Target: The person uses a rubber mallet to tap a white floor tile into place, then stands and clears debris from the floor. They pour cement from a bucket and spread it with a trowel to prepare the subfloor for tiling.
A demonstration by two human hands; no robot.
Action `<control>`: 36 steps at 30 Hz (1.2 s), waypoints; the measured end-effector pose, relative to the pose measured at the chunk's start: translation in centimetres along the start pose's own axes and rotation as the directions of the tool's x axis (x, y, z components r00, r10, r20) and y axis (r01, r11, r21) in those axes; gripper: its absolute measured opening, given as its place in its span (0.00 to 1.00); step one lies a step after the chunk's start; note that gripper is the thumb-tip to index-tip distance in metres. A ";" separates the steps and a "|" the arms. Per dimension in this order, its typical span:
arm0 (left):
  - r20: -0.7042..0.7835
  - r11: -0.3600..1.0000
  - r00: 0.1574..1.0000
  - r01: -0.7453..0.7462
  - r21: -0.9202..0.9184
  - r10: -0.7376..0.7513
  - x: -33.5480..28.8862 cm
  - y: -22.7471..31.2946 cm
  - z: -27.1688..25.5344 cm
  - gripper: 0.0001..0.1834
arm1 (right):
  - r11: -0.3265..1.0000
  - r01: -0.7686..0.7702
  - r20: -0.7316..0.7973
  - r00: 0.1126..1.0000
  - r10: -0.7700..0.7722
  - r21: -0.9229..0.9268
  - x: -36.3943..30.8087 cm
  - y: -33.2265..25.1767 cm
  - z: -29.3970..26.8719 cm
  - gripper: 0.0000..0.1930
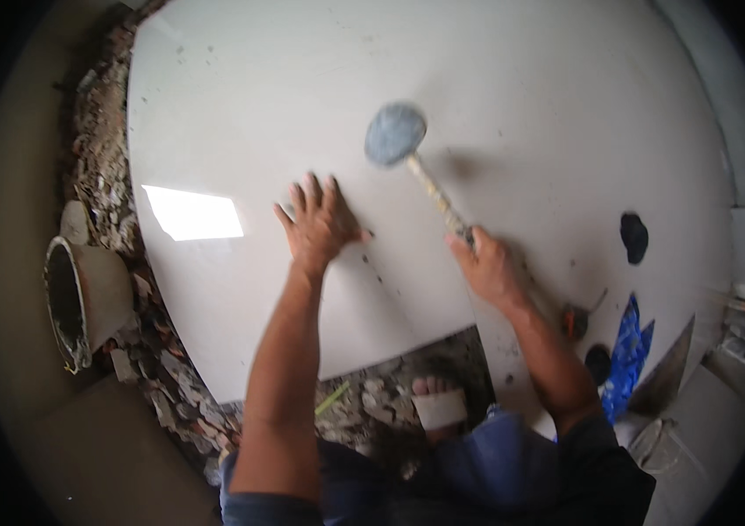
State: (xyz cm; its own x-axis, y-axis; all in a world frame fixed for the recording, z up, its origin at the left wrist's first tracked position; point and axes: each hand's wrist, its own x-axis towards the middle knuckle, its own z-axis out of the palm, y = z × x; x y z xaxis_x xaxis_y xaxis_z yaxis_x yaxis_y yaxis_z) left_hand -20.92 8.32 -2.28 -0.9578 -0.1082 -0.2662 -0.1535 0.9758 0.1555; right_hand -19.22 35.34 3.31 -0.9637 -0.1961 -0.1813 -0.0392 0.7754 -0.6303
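Observation:
My left hand [318, 226] lies with fingers spread on a large glossy white floor tile [249, 307]. To its right, my right hand [491, 270] is wrapped round the worn, light-coloured handle of a rubber mallet [396, 133]. The mallet's round grey head points away from me, over the tile and beyond my left hand. A shadow falls on the tile beside the head. Whether the head touches the surface I cannot tell.
Broken rubble [109, 175] runs along the tile's left side, where a dirty bucket [105, 289] lies tipped. At right are a crumpled blue plastic piece [627, 359], a black oval object [634, 238] and a small orange-and-black tool [575, 322]. My sandalled foot [439, 408] stands at the near edge.

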 end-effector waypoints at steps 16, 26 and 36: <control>-0.076 0.994 0.993 0.087 -0.062 -0.092 -11.5 -8.4 4.9 0.69 | 0.979 0.159 -0.045 0.987 -0.154 0.127 -4.0 -1.9 -2.4 0.17; 0.185 0.966 0.959 0.235 -0.104 -0.213 -10.7 -6.9 0.6 0.71 | 0.984 0.174 0.248 0.955 -0.161 -0.033 3.4 -8.0 8.2 0.20; 0.219 0.962 0.956 0.231 -0.142 -0.197 -10.8 -6.9 -0.3 0.67 | 0.986 0.169 0.178 0.970 -0.165 -0.003 6.0 -12.5 11.5 0.24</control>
State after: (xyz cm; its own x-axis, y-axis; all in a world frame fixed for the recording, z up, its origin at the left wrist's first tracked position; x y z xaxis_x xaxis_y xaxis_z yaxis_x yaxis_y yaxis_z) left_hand -9.61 2.65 -0.22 -0.8317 -0.2541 -0.4937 -0.4038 0.8871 0.2236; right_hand -21.44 17.59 1.39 -0.8812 -0.4254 -0.2062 -0.2018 0.7329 -0.6497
